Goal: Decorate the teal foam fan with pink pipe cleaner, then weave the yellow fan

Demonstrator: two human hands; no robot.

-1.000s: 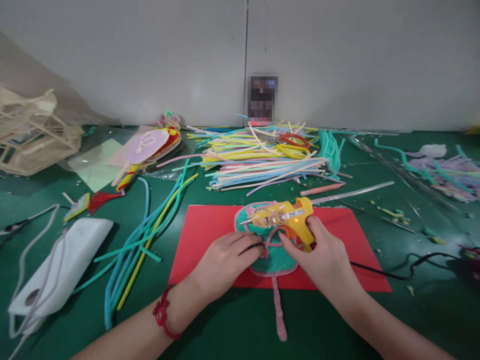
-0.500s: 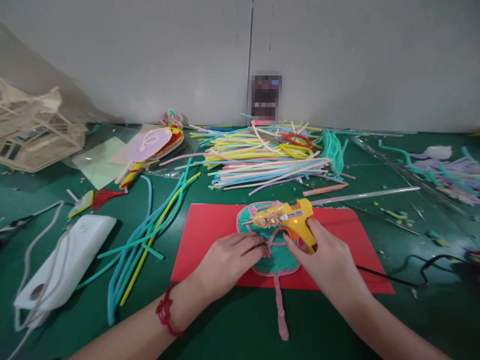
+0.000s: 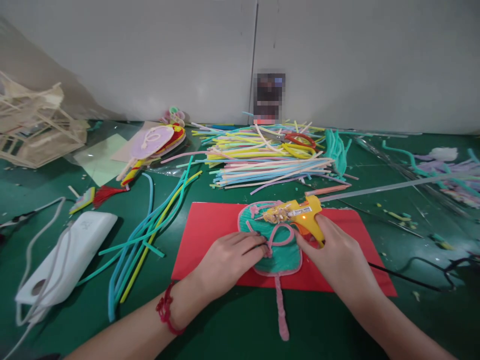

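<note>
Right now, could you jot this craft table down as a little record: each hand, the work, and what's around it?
Left hand: touching the green fan
Right hand: holding the yellow glue gun
Fan: pink-edged, with a pink loop, lying on the red sheet
Beyond it: colourful strips, with scissors on top
At left: white boxy device

1 wooden model (image 3: 56, 148) stands beyond 1 white device (image 3: 83, 246) and 1 red tassel (image 3: 107, 195).
</note>
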